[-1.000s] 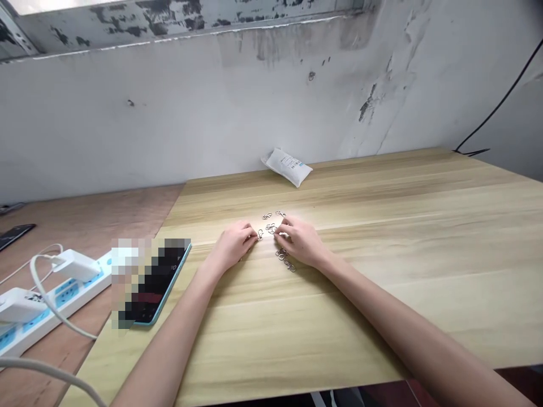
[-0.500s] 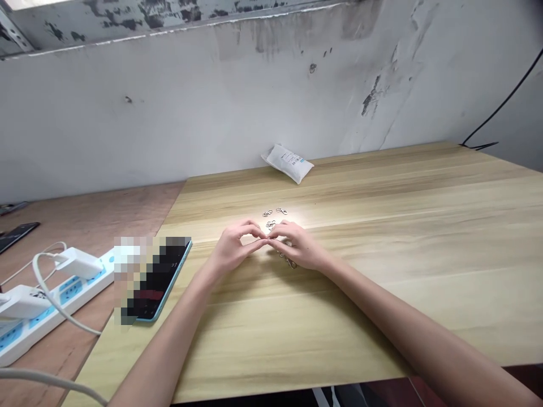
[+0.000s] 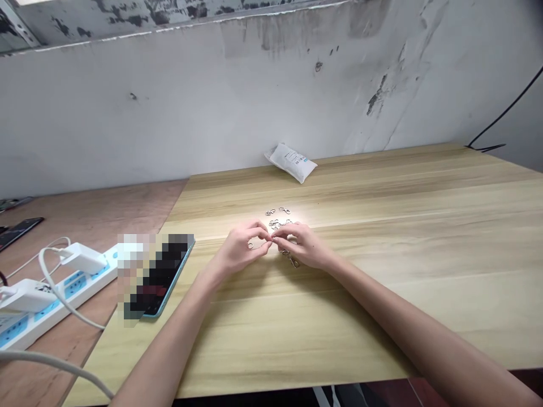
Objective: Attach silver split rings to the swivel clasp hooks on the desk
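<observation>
My left hand (image 3: 237,247) is closed in a pinch, thumb against fingertips, meeting my right hand's fingertips. A thin metal ring (image 3: 250,245) shows in the gap between its fingers and thumb; whether it is held or lies on the table I cannot tell. My right hand (image 3: 302,246) pinches from the other side. Whatever is between the fingertips is too small to make out. Several silver swivel clasps with rings lie around: one clasp (image 3: 270,212) and another clasp (image 3: 284,210) beyond the hands, a cluster (image 3: 275,224) nearer, and a clasp (image 3: 294,262) partly beneath my right hand.
A phone (image 3: 167,277), partly pixelated, lies left on the wood-grain table (image 3: 360,339). Further left are a white power strip (image 3: 59,305) with chargers and cables, and another dark phone (image 3: 19,233). A white packet (image 3: 292,163) rests near the wall (image 3: 203,113).
The view has shifted slightly. My fingertips still meet, with my right fingers a little more bent. A ring now shows within my left hand's gap, and more clasps show beyond my right hand.
</observation>
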Demonstrator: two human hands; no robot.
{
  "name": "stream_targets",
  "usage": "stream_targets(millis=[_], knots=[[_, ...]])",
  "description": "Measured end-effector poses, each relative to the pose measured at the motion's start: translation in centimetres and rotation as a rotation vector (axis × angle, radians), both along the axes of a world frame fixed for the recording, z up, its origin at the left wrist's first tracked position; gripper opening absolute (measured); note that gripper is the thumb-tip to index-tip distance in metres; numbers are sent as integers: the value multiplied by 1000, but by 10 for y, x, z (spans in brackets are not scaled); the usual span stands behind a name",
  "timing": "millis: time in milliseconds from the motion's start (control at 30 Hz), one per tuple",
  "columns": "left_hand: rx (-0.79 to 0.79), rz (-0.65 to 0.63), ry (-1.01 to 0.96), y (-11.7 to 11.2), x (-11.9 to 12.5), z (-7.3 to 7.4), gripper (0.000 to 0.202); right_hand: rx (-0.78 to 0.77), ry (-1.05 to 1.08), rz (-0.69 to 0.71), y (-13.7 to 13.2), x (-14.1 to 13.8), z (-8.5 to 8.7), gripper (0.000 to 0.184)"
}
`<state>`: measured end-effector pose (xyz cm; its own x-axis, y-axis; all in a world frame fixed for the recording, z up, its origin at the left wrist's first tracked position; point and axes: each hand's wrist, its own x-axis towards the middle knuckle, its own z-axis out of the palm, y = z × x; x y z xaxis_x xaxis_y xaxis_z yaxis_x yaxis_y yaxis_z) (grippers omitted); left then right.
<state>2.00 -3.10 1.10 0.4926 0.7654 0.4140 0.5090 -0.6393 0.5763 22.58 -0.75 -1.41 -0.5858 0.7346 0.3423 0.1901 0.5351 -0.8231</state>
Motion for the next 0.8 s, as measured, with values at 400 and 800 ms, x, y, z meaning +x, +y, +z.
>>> stream_targets(millis=[400, 800], knots=[[14, -13, 49, -1, -1, 0, 10, 16, -15, -31, -2, -1, 0, 26], [-45, -65, 30, -1, -1, 2, 9, 79, -37, 22, -3, -1, 0, 23]])
